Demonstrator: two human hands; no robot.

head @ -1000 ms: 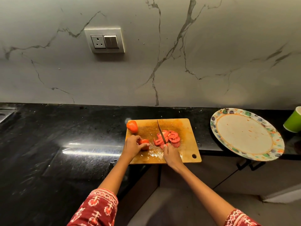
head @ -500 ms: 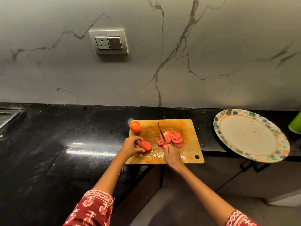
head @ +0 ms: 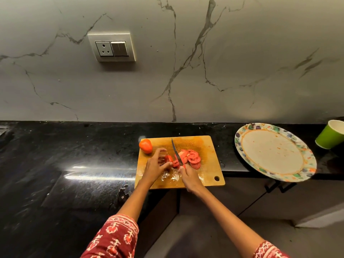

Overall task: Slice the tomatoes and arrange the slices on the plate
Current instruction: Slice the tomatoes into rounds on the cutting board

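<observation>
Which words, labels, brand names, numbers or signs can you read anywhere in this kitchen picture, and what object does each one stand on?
None can be read.
The socket and switch plate on the wall shows no lettering.
The green cup is plain on the side in view.
The plate has a coloured pattern on its rim, no words.
The knife shows no mark that can be made out.

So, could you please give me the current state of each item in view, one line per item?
Whole tomato: uncut, on the board's far left corner.
Tomato piece: partly sliced, held by the left hand.
Tomato slices: cut, piled on the cutting board.
Knife: gripped by the right hand, blade at the tomato piece.
Patterned plate: no slices on it yet.
Green cup: tilted, contents not visible.
</observation>
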